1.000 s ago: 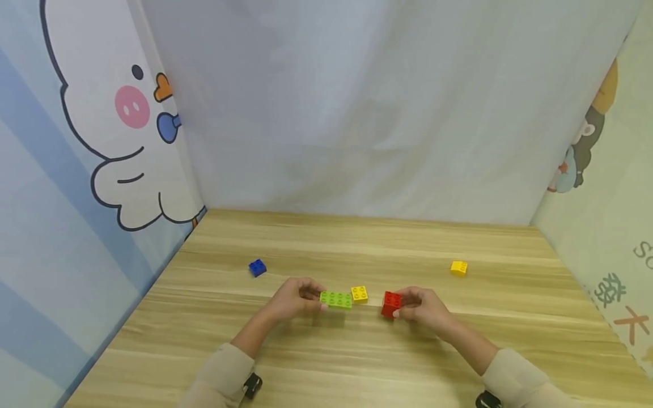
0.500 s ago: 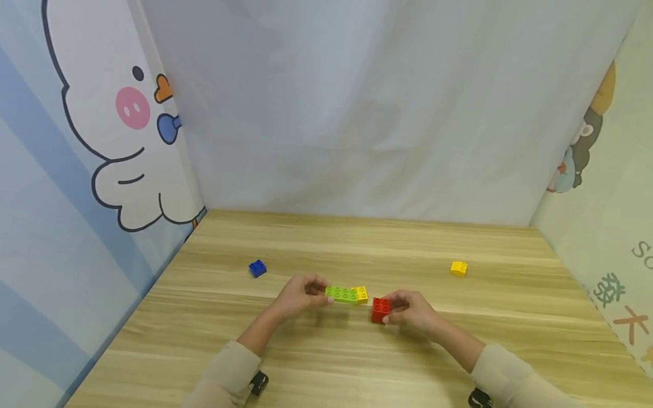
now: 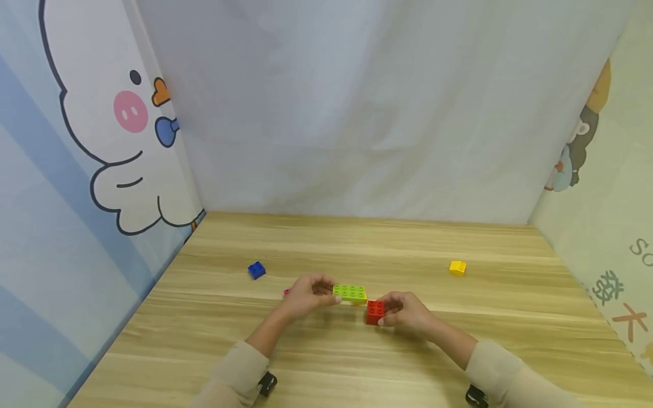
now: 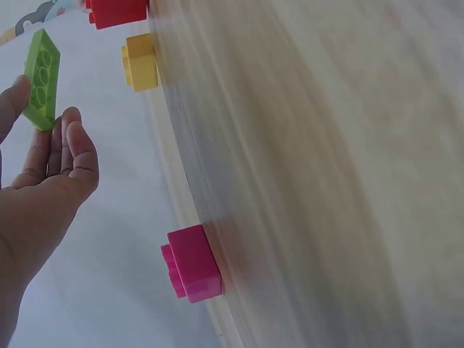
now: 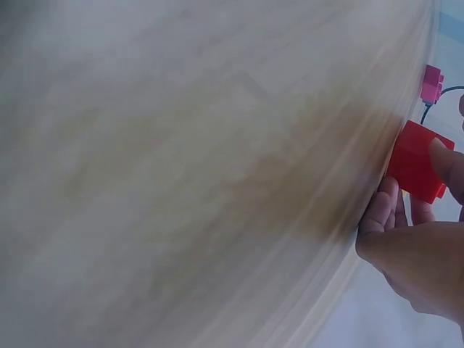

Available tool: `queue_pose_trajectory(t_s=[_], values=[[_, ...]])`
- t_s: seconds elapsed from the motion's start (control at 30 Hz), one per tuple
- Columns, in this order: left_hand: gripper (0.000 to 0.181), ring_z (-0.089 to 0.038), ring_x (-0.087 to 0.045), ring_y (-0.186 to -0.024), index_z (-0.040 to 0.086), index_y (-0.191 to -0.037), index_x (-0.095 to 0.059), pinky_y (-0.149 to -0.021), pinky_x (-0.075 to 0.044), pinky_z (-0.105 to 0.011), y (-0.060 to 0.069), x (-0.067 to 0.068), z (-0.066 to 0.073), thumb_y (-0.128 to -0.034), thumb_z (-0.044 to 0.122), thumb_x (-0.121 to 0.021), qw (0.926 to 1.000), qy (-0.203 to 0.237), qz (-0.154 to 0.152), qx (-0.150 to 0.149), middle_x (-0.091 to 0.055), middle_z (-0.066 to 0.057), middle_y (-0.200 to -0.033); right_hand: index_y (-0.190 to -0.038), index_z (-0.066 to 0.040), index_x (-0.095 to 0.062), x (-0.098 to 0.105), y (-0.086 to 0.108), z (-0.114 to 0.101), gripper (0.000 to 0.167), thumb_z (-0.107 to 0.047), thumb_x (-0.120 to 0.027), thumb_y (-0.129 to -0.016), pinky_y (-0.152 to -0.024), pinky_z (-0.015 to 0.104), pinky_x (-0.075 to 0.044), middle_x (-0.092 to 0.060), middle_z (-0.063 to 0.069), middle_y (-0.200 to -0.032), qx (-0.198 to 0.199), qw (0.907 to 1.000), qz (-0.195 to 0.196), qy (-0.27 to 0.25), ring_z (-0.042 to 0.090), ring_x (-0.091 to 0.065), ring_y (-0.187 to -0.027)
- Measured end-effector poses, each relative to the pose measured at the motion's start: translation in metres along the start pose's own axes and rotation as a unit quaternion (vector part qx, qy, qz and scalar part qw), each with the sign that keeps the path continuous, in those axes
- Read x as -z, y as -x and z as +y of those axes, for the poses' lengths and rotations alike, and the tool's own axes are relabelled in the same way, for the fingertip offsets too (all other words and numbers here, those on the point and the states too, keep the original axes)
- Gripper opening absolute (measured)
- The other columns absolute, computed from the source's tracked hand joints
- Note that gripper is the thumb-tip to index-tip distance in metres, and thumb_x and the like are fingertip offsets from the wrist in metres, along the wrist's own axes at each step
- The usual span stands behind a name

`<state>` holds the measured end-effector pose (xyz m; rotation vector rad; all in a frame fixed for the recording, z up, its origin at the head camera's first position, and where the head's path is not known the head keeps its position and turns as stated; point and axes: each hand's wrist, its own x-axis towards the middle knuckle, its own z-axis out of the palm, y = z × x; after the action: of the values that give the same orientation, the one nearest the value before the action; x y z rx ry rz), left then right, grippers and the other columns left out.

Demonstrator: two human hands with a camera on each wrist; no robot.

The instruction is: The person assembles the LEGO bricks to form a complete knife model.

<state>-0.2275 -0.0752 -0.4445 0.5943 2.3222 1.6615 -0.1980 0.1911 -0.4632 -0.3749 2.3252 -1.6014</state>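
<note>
My left hand pinches a long lime-green building brick by its left end, studs up. In the left wrist view that brick is raised off the table. Under it, a yellow brick stands on the tabletop, almost wholly covered in the head view. My right hand grips a red brick between thumb and fingers, just right of and nearer than the green one. In the right wrist view the red brick is low at the table surface; whether it touches is unclear.
A pink brick stands on the table behind my left hand, mostly hidden in the head view. Farther back lie a blue brick at left and another yellow brick at right. A pale curtain hangs behind the wooden table.
My left hand has carried the green brick rightward until it covers the yellow one. My right hand has brought the red brick leftward, closer to them. The pink brick has come partly into sight.
</note>
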Motion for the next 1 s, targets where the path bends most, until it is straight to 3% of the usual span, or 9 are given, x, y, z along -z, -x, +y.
queue_pose_trajectory(t_s=[0.4,0.53,0.73,1.0], values=[[0.031,-0.022,-0.057,-0.089,-0.004,-0.108,-0.06,-0.078,-0.049,-0.033,-0.001,-0.014,0.011,-0.082,0.01,-0.071,0.9996,0.026,-0.012,0.007,-0.061,-0.008,-0.096,-0.111,0.011,-0.056,-0.001,0.0,0.0,0.046,0.002,-0.076,-0.071,-0.073,0.032,-0.049,-0.06,0.01,-0.091,-0.005,1.0,0.005,0.006,0.021,-0.056,-0.081],[0.029,-0.022,-0.059,-0.088,-0.004,-0.106,-0.061,-0.078,-0.05,-0.032,-0.002,-0.017,0.011,-0.0817,0.009,-0.071,0.9996,0.027,-0.01,0.0,-0.062,-0.008,-0.096,-0.113,0.012,-0.053,-0.001,0.0,-0.002,0.05,0.0,-0.077,-0.072,-0.075,0.032,-0.049,-0.059,0.011,-0.093,-0.007,0.9999,0.008,-0.001,0.022,-0.057,-0.083],[0.031,-0.021,-0.059,-0.089,-0.003,-0.107,-0.061,-0.078,-0.05,-0.031,-0.007,-0.023,0.003,-0.0808,0.008,-0.072,0.999,0.042,-0.011,-0.009,-0.063,-0.007,-0.098,-0.105,0.01,-0.056,0.001,0.002,-0.002,0.037,0.0,-0.075,-0.074,-0.075,0.034,-0.05,-0.06,0.011,-0.093,0.012,0.9999,0.001,-0.007,0.024,-0.058,-0.083],[0.031,-0.021,-0.061,-0.09,-0.004,-0.108,-0.06,-0.077,-0.051,-0.028,-0.01,-0.03,0.002,-0.081,0.005,-0.071,0.9991,0.033,-0.022,-0.017,-0.063,-0.009,-0.098,-0.104,0.011,-0.056,0.0,0.0,0.002,0.036,0.002,-0.074,-0.074,-0.073,0.031,-0.05,-0.06,0.01,-0.091,0.013,0.9998,0.001,-0.014,0.022,-0.058,-0.082]])
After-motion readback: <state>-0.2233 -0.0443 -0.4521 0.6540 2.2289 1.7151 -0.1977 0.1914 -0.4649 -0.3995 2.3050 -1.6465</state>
